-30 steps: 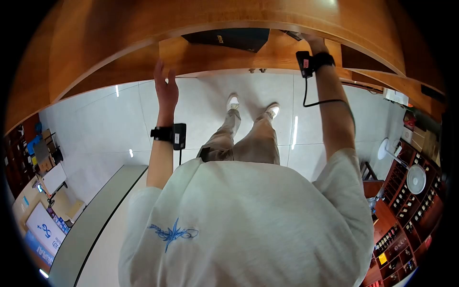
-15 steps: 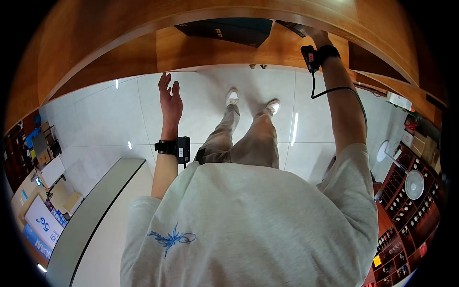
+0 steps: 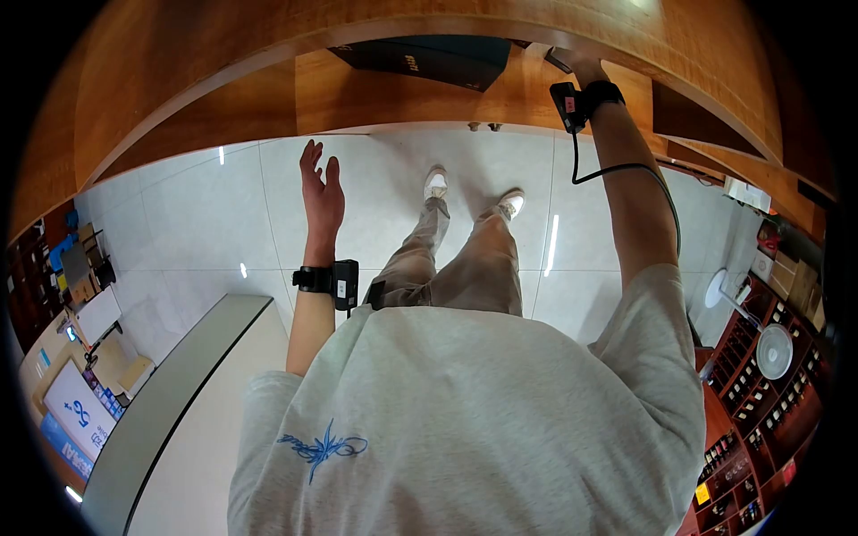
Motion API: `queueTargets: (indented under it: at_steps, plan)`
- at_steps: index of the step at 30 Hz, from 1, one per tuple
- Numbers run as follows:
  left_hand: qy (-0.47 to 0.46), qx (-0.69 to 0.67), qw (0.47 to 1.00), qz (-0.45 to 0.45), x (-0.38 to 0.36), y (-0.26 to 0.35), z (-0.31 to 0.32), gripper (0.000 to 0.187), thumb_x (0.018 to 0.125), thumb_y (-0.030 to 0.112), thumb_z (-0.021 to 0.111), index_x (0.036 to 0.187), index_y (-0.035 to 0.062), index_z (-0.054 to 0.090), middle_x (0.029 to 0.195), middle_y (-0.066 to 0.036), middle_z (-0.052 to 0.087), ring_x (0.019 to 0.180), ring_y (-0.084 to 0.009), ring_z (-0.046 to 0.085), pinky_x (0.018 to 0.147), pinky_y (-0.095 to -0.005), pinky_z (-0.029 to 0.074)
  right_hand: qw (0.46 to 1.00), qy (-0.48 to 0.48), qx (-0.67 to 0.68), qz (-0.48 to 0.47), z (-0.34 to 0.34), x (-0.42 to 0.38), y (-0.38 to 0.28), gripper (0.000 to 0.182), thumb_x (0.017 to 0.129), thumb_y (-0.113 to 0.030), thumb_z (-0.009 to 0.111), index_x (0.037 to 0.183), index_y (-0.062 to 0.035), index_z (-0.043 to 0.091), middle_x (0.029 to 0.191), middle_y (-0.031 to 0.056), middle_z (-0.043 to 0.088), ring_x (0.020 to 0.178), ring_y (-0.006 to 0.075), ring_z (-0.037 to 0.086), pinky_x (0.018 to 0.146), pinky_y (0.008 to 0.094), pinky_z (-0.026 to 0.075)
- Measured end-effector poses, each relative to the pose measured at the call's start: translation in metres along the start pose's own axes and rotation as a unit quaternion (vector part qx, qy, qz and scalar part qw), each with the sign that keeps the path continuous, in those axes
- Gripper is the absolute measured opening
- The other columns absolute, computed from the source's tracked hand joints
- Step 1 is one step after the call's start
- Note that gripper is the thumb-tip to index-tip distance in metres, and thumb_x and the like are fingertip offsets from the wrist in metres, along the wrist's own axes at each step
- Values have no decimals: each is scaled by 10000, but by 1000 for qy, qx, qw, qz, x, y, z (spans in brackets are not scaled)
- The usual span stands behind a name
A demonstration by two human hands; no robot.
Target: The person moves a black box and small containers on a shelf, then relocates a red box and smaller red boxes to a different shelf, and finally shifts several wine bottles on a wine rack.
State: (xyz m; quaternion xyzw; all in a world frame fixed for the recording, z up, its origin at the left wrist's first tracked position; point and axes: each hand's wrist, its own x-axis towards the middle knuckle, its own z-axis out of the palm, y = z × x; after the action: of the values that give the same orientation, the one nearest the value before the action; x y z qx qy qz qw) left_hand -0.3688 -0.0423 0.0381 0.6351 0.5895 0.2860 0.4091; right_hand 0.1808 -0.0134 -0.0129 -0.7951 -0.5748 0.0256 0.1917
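Observation:
My right hand reaches under the upper ledge of the wooden counter, its fingers partly hidden by that ledge. It appears to grip a small dark flat object, whose kind I cannot make out. To its left, on the counter's inner shelf, lies a large dark green case or folder with small light lettering. A sliver of another dark thing shows between the two. My left hand hangs in the air below the shelf edge, fingers apart, holding nothing.
The curved wooden ledge overhangs the shelf. A pale partition stands behind me on the left. On the right are a white fan and a dark red rack with bottles. A cable runs along my right forearm.
My right hand has shifted slightly left. The dark flat object at its fingers now stands apart from the dark thing beside the case. My left hand has barely moved.

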Motion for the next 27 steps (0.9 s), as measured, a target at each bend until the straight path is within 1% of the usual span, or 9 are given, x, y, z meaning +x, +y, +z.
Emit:
queueTargets:
  at_steps: [11,19,27]
  plan:
    - [-3,-3,1000,1,-2,-4,3,541,1079,159,559,1569,79,345,1538,-173,499,1436,-309,469,1183,-493,353,1000,5,-5,-5,-1,3,-1,428,918,-242,739,1287,-38,663,1236,208,719,1145,381,688,948,443,556]
    - [2,-5,1000,6,0,-9,3,544,1076,165,570,1567,82,351,1534,-173,503,1430,-313,474,1177,-498,362,1000,4,-6,-1,-6,2,14,420,920,-247,740,1278,-38,669,1229,208,721,1137,379,691,942,444,557]
    - [-2,8,1000,-9,-2,-6,3,546,1076,171,570,1566,73,350,1531,-179,505,1427,-321,478,1177,-499,363,1000,3,-14,6,-12,3,28,413,923,-251,741,1270,-38,674,1221,207,723,1129,377,694,937,444,558]
